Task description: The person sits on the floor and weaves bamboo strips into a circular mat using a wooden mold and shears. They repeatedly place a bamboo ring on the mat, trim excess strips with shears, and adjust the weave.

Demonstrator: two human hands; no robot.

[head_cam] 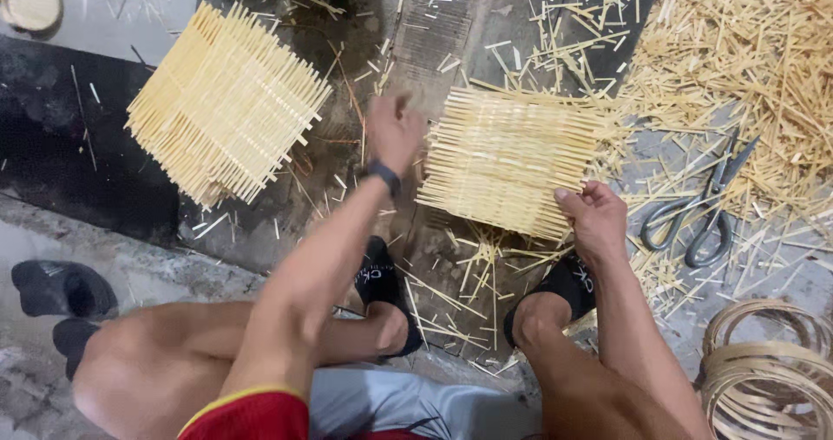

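Bare knees and thighs fill the bottom of the view, above red shorts with a yellow hem, as a person squats on a concrete floor littered with bamboo slivers. Both feet wear black socks, planted just below a woven bamboo panel, a square mat of thin pale splints lying flat on the ground.

The right hand pinches the panel's lower right corner, thumb on top and fingers curled under the edge. The left hand, a dark band at its wrist, rests against the panel's left edge; whether its fingers are closed on the splints cannot be told from this angle.

Left of the panel, well apart from it, lies a stack of finished woven panels, tilted at an angle on a dark mat. Right of the panel, a pair of scissors with dark handles lies open among cuttings, and beyond them a heap of loose bamboo strips spreads to the upper right corner. Below and right of the panel, near the frame's edge, sit several coiled bamboo hoops. Far to the panel's upper left, a round pale container stands in the corner.
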